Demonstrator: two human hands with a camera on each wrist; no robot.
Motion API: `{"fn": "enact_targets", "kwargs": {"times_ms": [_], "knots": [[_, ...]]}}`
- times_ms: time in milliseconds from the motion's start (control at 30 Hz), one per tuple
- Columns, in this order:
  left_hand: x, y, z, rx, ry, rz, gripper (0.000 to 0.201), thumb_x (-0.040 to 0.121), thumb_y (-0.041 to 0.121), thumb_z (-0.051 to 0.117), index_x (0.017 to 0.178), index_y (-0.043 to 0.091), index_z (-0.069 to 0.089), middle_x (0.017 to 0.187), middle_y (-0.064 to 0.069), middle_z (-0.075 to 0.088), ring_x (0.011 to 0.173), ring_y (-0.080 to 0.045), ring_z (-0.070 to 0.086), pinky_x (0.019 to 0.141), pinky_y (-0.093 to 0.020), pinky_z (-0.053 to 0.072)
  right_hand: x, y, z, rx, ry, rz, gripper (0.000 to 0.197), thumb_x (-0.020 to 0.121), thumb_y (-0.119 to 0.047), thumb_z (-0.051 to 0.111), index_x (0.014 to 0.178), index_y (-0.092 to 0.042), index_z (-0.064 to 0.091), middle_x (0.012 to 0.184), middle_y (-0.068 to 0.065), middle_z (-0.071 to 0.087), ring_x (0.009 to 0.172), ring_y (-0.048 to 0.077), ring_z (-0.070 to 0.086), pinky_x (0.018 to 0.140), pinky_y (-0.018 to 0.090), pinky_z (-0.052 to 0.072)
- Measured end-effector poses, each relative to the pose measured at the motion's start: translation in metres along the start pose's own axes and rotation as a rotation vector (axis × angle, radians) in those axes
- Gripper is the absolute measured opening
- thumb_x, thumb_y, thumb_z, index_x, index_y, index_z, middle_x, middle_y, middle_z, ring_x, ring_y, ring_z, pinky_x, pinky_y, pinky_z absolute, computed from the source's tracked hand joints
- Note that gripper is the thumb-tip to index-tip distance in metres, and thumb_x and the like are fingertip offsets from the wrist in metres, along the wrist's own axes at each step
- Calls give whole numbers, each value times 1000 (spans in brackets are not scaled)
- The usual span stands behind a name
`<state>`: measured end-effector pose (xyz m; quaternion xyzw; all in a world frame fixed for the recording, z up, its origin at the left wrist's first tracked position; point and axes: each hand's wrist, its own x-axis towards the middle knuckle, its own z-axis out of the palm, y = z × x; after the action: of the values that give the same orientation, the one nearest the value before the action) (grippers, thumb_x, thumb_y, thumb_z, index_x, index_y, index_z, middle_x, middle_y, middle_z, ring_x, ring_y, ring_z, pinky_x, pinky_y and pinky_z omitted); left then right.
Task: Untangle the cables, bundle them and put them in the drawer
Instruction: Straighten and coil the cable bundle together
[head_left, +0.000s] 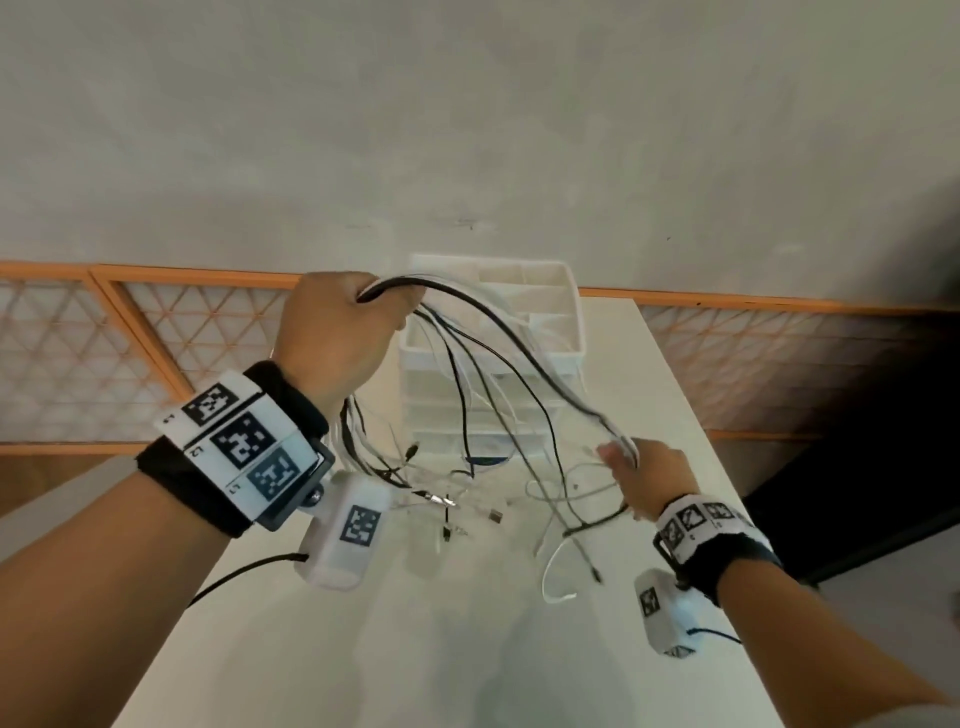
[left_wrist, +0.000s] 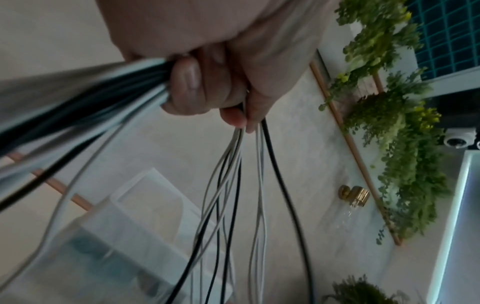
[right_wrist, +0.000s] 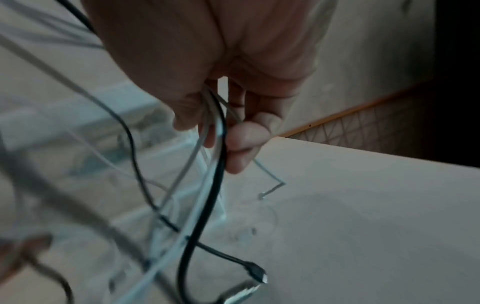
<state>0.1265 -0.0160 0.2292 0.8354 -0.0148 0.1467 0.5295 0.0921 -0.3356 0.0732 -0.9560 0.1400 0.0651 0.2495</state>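
Observation:
A tangle of several black and white cables hangs between my two hands above the white table. My left hand, raised high, grips a thick bunch of them in its fist; strands drop from it. My right hand, lower at the right, pinches a few cables between thumb and fingers. Loose ends and plugs trail on the table. A black plug dangles below the right hand. Behind the cables stands a white plastic drawer unit; its drawers look closed.
The table's far edge meets a grey wall with an orange-framed lattice. Dark floor lies past the table's right edge. Green plants show in the left wrist view.

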Motion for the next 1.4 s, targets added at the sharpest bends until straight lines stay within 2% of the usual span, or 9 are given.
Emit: {"fn": "enact_targets", "kwargs": {"times_ms": [233,367,500,633,800,967,1167,1300,1400], "knots": [[-4,-22,5,229,-46,-134,45,89,46,64,54,18,60,47,1,47,51,-22,46,55,-31,31,-4,-42,-60,872,346,-127,19,97,-16,56,84,-22,68,82,4,67,82,23,64,79,38,52],[2,-28,-4,30,104,-246,42,86,42,69,53,18,60,36,7,44,48,-21,41,62,-36,37,-9,-22,-59,468,427,-101,10,90,-20,70,84,-23,63,75,-1,62,68,19,54,61,30,40],[5,-23,-8,-113,167,-231,35,82,32,73,54,15,60,40,6,43,37,-10,34,58,-32,32,-12,17,-12,19,295,0,9,89,-13,64,98,-11,64,87,12,63,87,35,64,70,31,40],[-1,-16,0,-204,147,-208,36,84,26,72,54,14,57,32,9,36,31,-7,29,53,-28,27,-16,29,33,-192,95,28,28,83,-12,58,110,-22,58,110,8,62,99,36,63,79,39,48],[3,-9,-2,-285,127,-167,36,83,29,72,54,15,56,34,9,26,33,-10,21,50,-27,20,-14,22,43,-91,130,74,35,91,-19,58,124,-31,55,137,-2,48,102,36,64,86,40,51],[-5,-18,4,12,-88,-60,43,88,44,67,57,16,60,32,8,38,34,-9,34,53,-29,29,-5,-18,-6,480,136,38,20,101,-21,47,101,-30,65,91,10,71,74,34,73,74,48,62],[-10,-32,8,407,-211,-54,47,92,48,58,64,11,64,54,-1,54,58,-23,54,51,-29,30,-18,-67,-54,930,334,-169,27,102,-23,42,110,-41,62,104,2,71,81,27,70,71,44,59],[-8,-34,-1,309,-52,-147,45,91,47,60,57,18,60,52,1,52,56,-23,51,51,-29,31,-19,-51,-55,779,309,-208,44,101,-22,43,130,-55,52,95,-2,72,48,17,55,46,28,46],[-1,-29,-10,141,96,-179,42,89,41,65,55,18,59,48,4,49,50,-20,46,58,-29,37,-18,-21,-31,376,228,-190,33,87,-40,52,117,-51,62,103,-6,74,87,19,72,79,32,57]]}}
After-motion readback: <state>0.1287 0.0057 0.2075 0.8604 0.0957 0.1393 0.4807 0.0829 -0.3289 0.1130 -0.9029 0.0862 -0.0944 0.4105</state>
